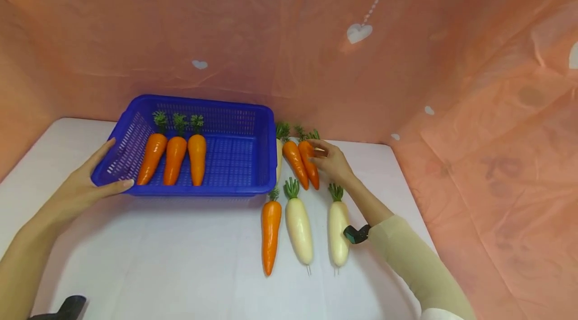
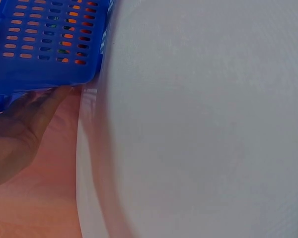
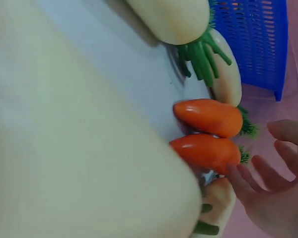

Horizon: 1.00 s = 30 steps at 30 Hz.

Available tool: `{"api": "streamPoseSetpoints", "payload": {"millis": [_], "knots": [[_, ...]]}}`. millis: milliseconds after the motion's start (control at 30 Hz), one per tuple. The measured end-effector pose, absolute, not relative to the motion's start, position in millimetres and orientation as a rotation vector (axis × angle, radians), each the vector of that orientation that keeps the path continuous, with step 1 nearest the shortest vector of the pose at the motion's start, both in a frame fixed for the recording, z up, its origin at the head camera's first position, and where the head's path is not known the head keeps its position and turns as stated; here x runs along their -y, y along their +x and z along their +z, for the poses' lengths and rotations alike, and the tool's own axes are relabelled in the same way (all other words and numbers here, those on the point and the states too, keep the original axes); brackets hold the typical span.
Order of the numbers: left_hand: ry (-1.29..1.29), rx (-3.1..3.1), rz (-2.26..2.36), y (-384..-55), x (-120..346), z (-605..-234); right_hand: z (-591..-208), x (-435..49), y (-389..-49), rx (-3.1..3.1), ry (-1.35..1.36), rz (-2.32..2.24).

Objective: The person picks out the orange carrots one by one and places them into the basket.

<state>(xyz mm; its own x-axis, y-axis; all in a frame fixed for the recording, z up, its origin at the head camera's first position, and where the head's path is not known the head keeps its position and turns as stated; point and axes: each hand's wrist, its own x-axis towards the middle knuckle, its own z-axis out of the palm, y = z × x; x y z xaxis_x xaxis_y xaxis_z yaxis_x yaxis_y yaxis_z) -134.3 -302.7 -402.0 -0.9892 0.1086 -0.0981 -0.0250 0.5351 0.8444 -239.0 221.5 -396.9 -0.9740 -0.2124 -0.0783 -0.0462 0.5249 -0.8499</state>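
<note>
My left hand point(image 1: 83, 184) grips the left end of a blue plastic basket point(image 1: 232, 159), its thumb on the front rim. Three orange carrots with green tops lie in the basket, among them a middle carrot point(image 1: 175, 160). Over the back right of the table, my right hand point(image 1: 331, 159) has its fingers spread, bent a little, beside the right-hand carrot point(image 1: 309, 162) of a pair. In the right wrist view a fingertip overlaps that carrot point(image 3: 208, 152); whether it touches is unclear. The other carrot point(image 1: 294, 162) lies alongside.
Nearer the front lie a single carrot point(image 1: 271, 237), a white radish point(image 1: 299, 229) and another white radish point(image 1: 338, 232) under the right forearm. The basket's right end partly hides a radish point(image 1: 279, 157). An orange cloth point(image 1: 289, 34) hangs behind the white table point(image 1: 180, 260).
</note>
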Motion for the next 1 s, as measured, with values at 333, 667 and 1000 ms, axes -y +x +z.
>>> {"api": "streamPoseSetpoints", "payload": {"millis": [333, 667, 1000], "knots": [[0.080, -2.618, 1.480, -133, 302, -402, -406, -221, -245, -2.639, -0.172, -1.240], [0.068, -2.600, 1.487, -133, 301, -401, -412, -212, -257, -2.652, -0.239, -0.986], [0.070, -2.590, 1.506, -133, 302, -401, -410, -209, -267, -2.548, -0.115, -1.058]]}}
